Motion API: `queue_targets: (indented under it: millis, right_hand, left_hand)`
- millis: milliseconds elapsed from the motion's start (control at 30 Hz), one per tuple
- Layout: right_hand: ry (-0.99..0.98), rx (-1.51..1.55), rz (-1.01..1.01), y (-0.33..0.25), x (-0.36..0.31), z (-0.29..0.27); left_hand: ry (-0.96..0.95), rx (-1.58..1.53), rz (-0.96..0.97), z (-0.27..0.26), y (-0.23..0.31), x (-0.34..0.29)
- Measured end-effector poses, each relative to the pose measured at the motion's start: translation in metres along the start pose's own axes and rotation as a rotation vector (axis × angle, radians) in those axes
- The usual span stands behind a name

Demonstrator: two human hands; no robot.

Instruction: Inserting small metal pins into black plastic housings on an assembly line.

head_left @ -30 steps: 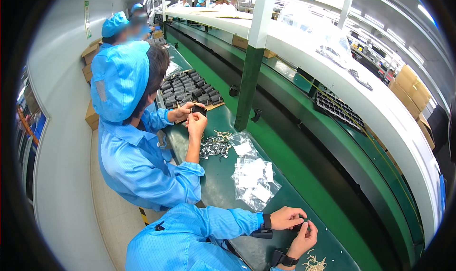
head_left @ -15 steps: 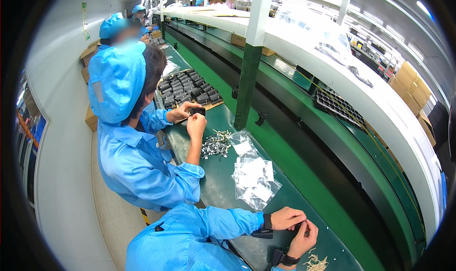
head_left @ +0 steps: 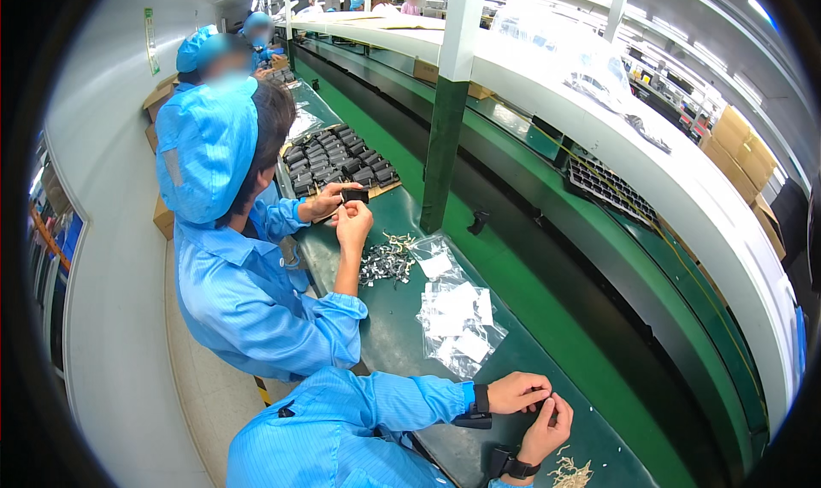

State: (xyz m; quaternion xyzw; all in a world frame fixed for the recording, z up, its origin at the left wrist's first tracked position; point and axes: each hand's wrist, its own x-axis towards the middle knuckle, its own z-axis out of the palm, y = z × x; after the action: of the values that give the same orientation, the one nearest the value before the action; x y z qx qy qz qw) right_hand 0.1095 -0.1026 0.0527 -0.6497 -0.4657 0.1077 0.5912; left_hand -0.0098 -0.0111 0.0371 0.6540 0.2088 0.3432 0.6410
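My left hand [head_left: 516, 392] and my right hand [head_left: 548, 430] meet above the green table, both with fingertips pinched together. Whatever lies between the fingers is small and mostly hidden; I cannot name it. Below my right hand lies a loose heap of thin, cream-coloured strips [head_left: 571, 473], with a few tiny white bits near it. Clear plastic bags with white contents [head_left: 457, 321] lie beyond my left hand. A dark band circles each wrist, with a black block at each.
To the left, a co-worker in blue holds a black part [head_left: 354, 195] in both hands. Near them are a pile of small black, white and cream pieces [head_left: 389, 261] and rows of black housings [head_left: 329, 159]. A green-and-white post [head_left: 449, 120] rises beside a conveyor belt [head_left: 556, 291].
My hands stay nearly in place, and the small dark thing between them shows less now. A black piece on the belt has shifted slightly; the co-worker's black part is turned a little.
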Motion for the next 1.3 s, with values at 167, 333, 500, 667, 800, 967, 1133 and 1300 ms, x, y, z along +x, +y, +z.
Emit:
queue_targets:
  millis: [167,333,500,667,800,967,1133,1300]
  right_hand:
    - [-0.027,0.076,0.061,0.003,0.001,-0.002]
    - [-0.028,0.213,0.132,0.017,0.002,-0.005]
    - [-0.077,0.263,0.202,0.011,0.002,-0.006]
    - [-0.071,0.147,0.175,0.006,0.004,-0.006]
    - [-0.016,0.078,0.108,0.015,0.002,-0.005]
    - [-0.04,0.091,0.2,0.026,0.002,-0.01]
    - [-0.044,0.214,0.153,0.007,0.002,-0.005]
    - [-0.059,0.209,0.141,0.014,0.003,-0.006]
  left_hand:
    - [-0.015,0.092,0.06,0.001,0.004,-0.001]
    - [-0.047,0.167,0.104,0.001,0.008,-0.003]
    - [-0.061,0.164,0.1,0.0,0.008,-0.002]
    - [-0.082,0.192,0.09,-0.001,0.007,-0.002]
    - [-0.051,0.155,0.133,0.001,-0.001,-0.001]
    - [-0.053,0.089,0.089,0.001,0.002,-0.002]
    - [-0.017,0.141,0.14,0.001,0.004,-0.001]
    - [-0.024,0.184,0.146,0.001,0.004,-0.001]
